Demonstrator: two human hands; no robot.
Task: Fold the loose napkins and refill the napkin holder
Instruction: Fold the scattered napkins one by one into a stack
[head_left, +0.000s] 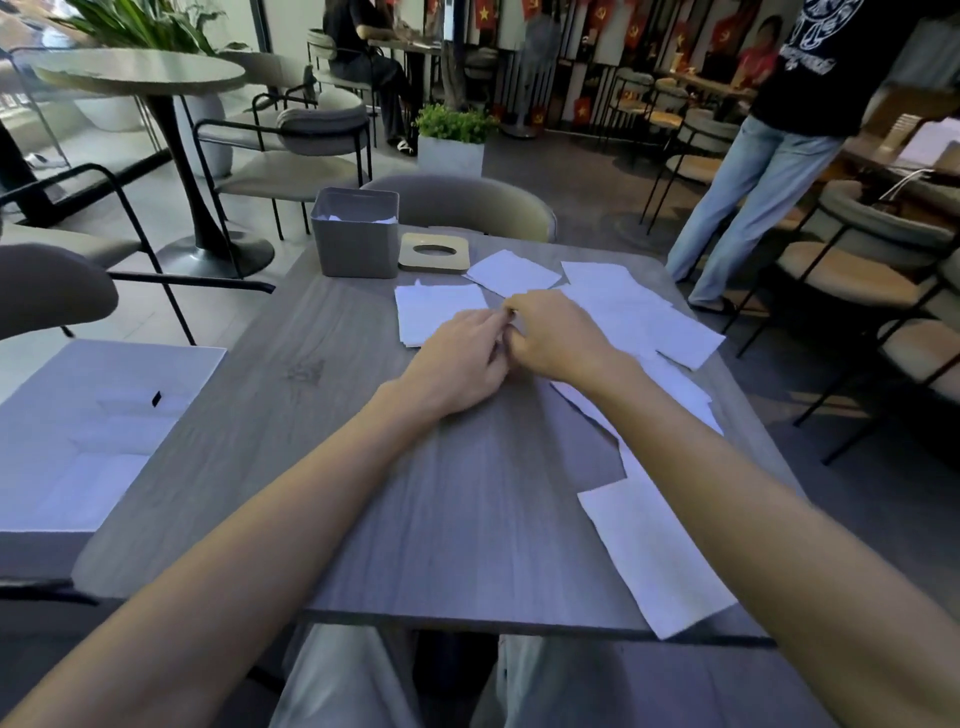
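Note:
A grey square napkin holder (355, 244) stands at the table's far left edge with white napkins inside. Its tan wooden lid with a round hole (434, 253) lies beside it. A folded stack of white napkins (426, 309) lies just beyond my left hand (460, 364). My right hand (553, 335) touches my left, fingers curled together at the stack's right edge; whether they pinch a napkin is hidden. Loose white napkins (652, 322) are spread at the right, one single napkin (511, 272) lies near the lid, and a long one (657, 553) reaches the near edge.
The grey wooden table (415, 519) carries everything. A white box (98, 431) sits on a seat at the left. Chairs ring the table, one (467, 200) directly behind it. A person in jeans (753, 197) stands at the far right.

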